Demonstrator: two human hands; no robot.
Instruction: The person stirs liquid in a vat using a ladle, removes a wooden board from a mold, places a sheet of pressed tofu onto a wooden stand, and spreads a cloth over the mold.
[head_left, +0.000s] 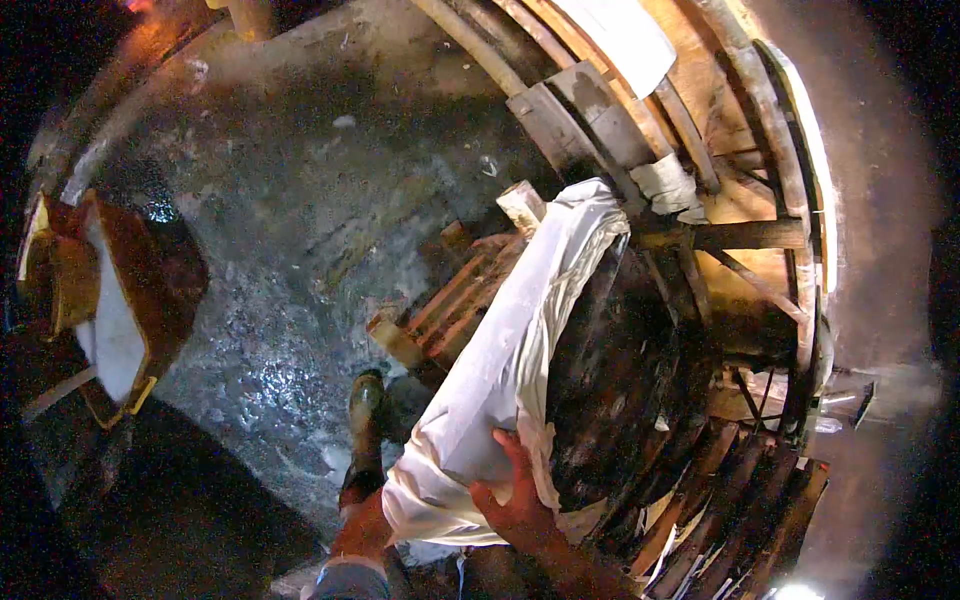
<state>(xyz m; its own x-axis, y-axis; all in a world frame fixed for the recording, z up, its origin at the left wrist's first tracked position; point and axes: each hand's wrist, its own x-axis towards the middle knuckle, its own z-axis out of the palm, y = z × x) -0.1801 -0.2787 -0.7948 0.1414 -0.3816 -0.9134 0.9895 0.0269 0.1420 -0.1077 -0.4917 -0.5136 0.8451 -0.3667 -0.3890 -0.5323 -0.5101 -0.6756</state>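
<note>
A long bundle of white cloth runs from the lower middle up to the wooden structure, its far end near a board. My left hand is at the cloth's lower left edge, its fingers hidden by the fabric. On the cloth's lower right part lies my right hand, thumb and fingers spread apart. Wooden slats of a pallet-like piece show beneath and left of the cloth.
A dark boot stands on the wet floor. Left is a wooden trough with something white inside. Curved wooden racks fill the right, above stacked planks. A grey board leans near the top.
</note>
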